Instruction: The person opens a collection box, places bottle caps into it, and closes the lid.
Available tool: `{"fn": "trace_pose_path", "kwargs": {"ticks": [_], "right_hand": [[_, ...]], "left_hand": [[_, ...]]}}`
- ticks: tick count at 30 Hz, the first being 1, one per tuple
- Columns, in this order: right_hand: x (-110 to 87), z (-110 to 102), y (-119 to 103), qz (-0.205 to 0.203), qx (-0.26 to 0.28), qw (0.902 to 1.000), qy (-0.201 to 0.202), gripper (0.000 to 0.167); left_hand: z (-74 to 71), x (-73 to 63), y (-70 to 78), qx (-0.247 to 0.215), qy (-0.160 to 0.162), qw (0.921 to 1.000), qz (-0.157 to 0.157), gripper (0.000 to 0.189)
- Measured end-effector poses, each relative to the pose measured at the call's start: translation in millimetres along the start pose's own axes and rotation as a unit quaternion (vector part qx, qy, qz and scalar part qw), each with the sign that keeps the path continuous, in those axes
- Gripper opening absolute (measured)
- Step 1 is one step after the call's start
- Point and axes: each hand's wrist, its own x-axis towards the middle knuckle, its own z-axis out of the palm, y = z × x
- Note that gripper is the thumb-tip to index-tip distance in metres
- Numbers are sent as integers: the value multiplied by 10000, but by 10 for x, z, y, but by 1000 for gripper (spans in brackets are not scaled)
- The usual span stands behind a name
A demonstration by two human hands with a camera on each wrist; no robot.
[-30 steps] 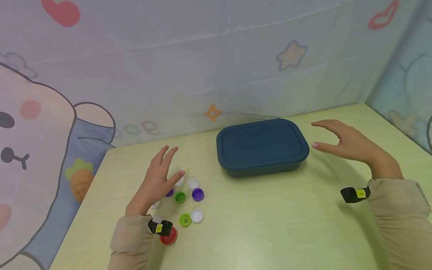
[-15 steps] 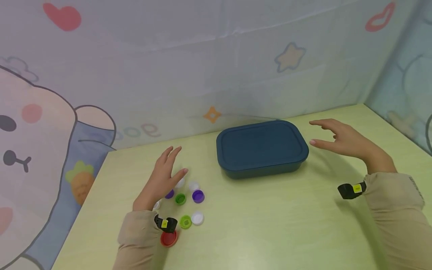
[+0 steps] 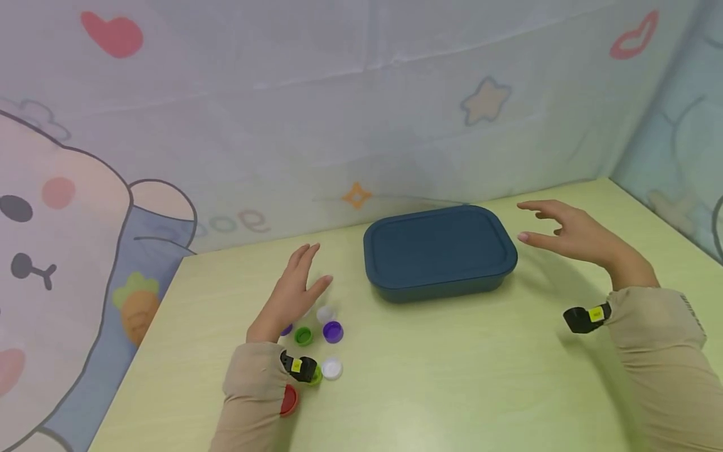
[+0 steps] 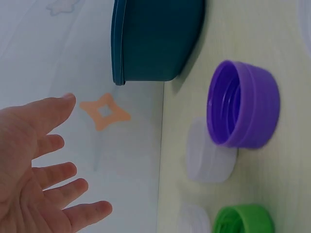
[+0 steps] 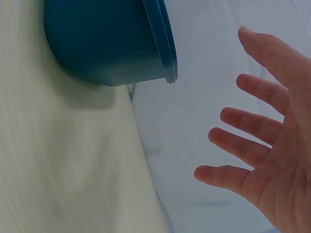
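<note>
Cartoon-print cloth (image 3: 294,138) backs a pale tabletop (image 3: 452,370). Head view: left grip (image 3: 290,296) is loose, holding nothing, plastic caps (image 3: 332,332) just beside it; right grip (image 3: 582,235) is the same, blue lidded box (image 3: 440,251) just left of it. Left wrist cam: purple cap (image 4: 245,105) apart from that grip's spread fingers (image 4: 90,213). Right wrist cam: visible gap between box and grip.
</note>
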Motion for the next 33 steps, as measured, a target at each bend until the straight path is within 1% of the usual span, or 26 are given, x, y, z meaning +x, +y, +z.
{"fn": "trace_pose_path", "kwargs": {"ticks": [4,10,17,22,27,30,33], "right_hand": [[7,1,-4,25,118,9999,17,61],[53,9,-18,22,178,9998,113,61],[83,19,-59,-72,318,9993,169,59],[90,32,-68,-107,405,9990,134,59],[121,50,-73,31,456,9989,78,60],[153,66,-73,73,463,9989,63,62],[191,88,-66,52,489,9988,8,63]], "left_hand": [[35,40,35,48,-56,10000,-21,67],[60,110,130,-18,-50,10000,-11,65],[87,175,257,-34,-45,9998,184,64],[168,248,280,-107,-138,9998,84,63],[257,334,325,-234,-149,9996,15,62],[301,376,362,-310,-104,9995,-21,61],[342,409,396,-327,27,9995,-26,59]]}}
